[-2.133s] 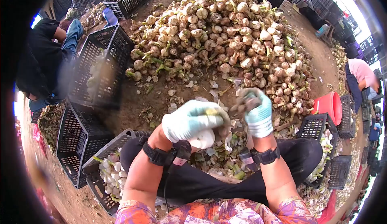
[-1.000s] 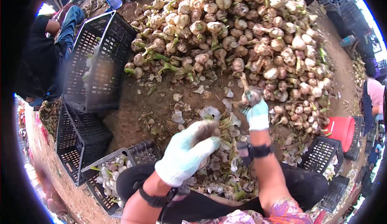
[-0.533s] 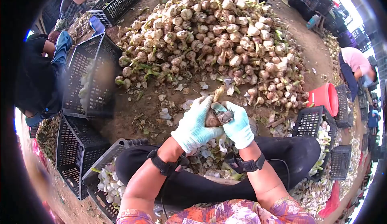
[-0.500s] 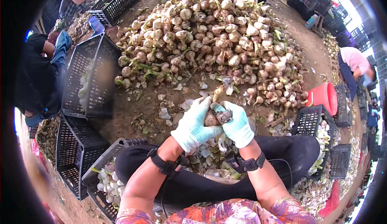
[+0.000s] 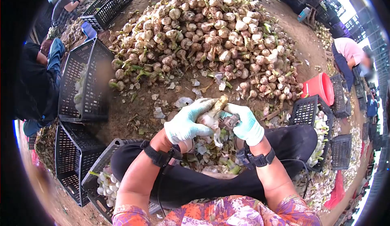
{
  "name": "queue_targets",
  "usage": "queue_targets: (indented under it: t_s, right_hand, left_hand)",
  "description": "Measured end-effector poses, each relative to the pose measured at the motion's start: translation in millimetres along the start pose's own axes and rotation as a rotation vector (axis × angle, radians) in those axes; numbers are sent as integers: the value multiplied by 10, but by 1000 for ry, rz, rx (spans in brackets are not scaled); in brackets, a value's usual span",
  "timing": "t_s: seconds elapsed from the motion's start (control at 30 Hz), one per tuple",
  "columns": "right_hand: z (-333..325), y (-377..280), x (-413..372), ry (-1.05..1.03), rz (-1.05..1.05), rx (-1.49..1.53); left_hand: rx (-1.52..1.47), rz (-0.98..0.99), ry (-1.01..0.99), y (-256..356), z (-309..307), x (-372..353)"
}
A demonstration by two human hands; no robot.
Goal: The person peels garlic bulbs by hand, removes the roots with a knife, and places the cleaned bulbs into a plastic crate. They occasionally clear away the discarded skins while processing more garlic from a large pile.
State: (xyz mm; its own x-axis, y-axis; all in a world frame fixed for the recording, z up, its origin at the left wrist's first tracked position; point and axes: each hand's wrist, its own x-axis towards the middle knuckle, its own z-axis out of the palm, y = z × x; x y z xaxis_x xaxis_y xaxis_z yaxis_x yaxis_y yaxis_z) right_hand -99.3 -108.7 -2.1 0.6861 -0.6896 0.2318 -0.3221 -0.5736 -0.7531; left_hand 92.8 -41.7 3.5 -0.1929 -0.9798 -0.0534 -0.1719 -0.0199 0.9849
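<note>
My left hand [image 5: 189, 122], in a pale green-white glove, is closed round a garlic bulb [image 5: 209, 119] with its stem pointing up. Loose white skin dangles from the bulb's lower side. My right hand [image 5: 247, 124], gloved alike, grips a small dark grey object [image 5: 231, 121] close against the bulb; its exact kind is hard to make out. Both hands are held above my crossed legs. Peeled skins and leaf scraps [image 5: 205, 155] lie on the ground beneath them.
A large heap of untrimmed garlic [image 5: 199, 35] rises in front. Black crates [image 5: 77, 157] stand to the left; another crate [image 5: 304, 111] with white bulbs and a red bucket [image 5: 319, 88] are at the right. Other people sit at left [image 5: 36, 79] and right [image 5: 349, 53].
My hands have drawn slightly apart, and the bulb has tilted. More white skin now shows and hangs from it. The whole view has shifted a little.
</note>
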Motion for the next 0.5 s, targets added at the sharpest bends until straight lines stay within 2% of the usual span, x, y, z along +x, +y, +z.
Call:
queue_targets:
  t_s: [0.07,0.1,0.13,0.2,0.23,0.27,0.3,0.33,0.4,0.43,0.5]
  right_hand:
    - [-23,35,14,-177,196,497]
    - [-35,-91,14,-173,330,293]
    - [-31,-274,18,-77,250,16]
    - [95,-224,15,219,-57,-21]
    - [71,-222,11,220,-57,-20]
    - [37,-222,9,158,100,157]
    - [24,-224,16,92,255,334]
    - [46,-216,18,87,251,337]
    - [114,-249,13,194,306,342]
    - [148,-306,25,283,241,357]
    - [212,-289,6,309,276,335]
  left_hand:
    - [151,98,1,-72,29,12]
    - [150,95,-9,-43,61,11]
    - [228,85,13,12,95,9]
    - [307,78,31,14,129,14]
    - [-102,5,72,-43,131,13]
    - [-510,-69,116,-75,123,9]
    - [-655,-72,145,23,109,22]
    - [-902,-83,144,-102,109,37]
    - [-1198,-282,130,-117,58,49]
    - [-1193,-281,128,-199,33,63]
    - [-1320,-381,47,-329,8,97]
